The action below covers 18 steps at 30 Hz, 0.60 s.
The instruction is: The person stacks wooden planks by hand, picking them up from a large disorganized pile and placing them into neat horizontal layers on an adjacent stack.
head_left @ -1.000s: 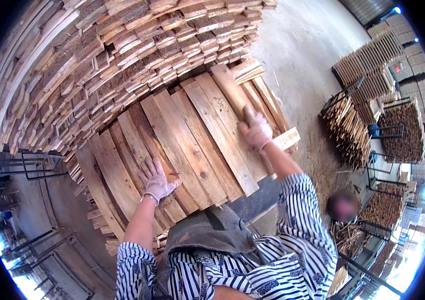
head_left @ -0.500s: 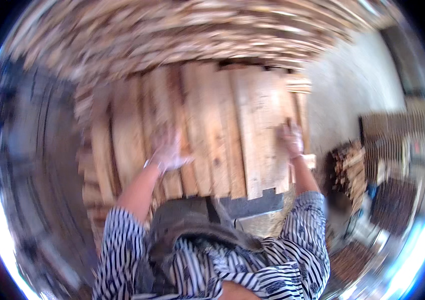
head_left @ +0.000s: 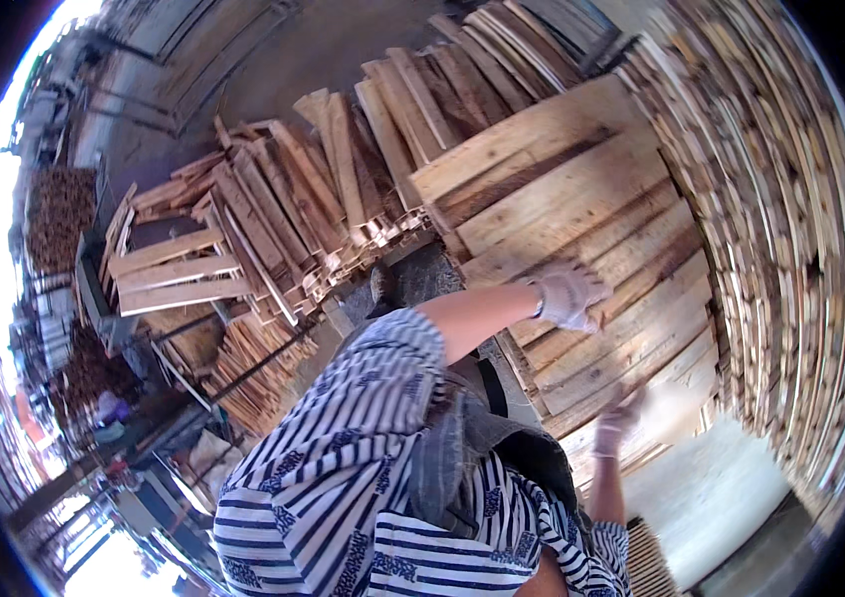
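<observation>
A stack of flat, pale wooden planks [head_left: 566,214] lies in front of me, its top layer laid side by side. My left hand [head_left: 571,296], in a thin whitish glove, rests on the planks near their closer ends. Its fingers are spread, and it grips nothing. Farther right, my right hand [head_left: 621,423], gloved too and somewhat blurred, is on or just over the last planks at the stack's right side. Its fingers look stretched out, with nothing visible in them.
A tall wall of stacked boards [head_left: 755,239] rises along the right, close behind the planks. Loose boards [head_left: 293,189] lean in a row at upper left. A frame holding a few short planks [head_left: 179,271] stands at the left. Pale floor [head_left: 711,502] shows at lower right.
My view has swung to the left, so the tall board pile now stands at the right and the leaning boards have come into view. Both hands remain at the plank stack.
</observation>
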Available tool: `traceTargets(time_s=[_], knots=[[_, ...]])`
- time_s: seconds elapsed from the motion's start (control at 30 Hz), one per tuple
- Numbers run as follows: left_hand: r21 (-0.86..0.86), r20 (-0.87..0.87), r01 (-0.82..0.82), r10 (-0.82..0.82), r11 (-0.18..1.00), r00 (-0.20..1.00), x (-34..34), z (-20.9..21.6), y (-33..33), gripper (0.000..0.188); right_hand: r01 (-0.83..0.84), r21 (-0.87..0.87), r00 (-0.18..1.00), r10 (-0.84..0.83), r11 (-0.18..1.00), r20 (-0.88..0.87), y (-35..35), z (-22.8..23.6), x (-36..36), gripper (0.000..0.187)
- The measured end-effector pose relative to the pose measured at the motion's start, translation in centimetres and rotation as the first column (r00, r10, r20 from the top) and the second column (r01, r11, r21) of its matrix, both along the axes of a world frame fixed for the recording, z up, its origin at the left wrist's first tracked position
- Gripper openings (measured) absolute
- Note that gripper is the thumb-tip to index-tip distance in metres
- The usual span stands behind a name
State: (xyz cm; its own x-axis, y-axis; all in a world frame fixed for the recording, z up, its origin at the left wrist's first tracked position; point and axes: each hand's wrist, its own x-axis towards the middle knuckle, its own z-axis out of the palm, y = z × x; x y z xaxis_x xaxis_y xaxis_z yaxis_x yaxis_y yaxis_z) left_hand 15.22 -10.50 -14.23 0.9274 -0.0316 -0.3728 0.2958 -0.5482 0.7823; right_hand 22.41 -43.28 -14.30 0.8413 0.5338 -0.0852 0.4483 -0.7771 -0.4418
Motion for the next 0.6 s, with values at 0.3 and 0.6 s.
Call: traceTargets(time_s=[0.3,0.6], knots=[[-0.417,-0.438,-0.908,0.886,-0.047,0.155,-33.7,-8.1,6.9,0.049,-0.505,-0.019,0.489,0.269,0.863,-0.830,23.3,-8.6,-21.5,0.048],[-0.380,-0.687,-0.752,0.709,-0.538,-0.160,-46.9,-19.7,18.5,0.053,-0.546,0.059,0.563,0.418,0.836,-0.713,47.4,-23.0,-27.4,0.043]])
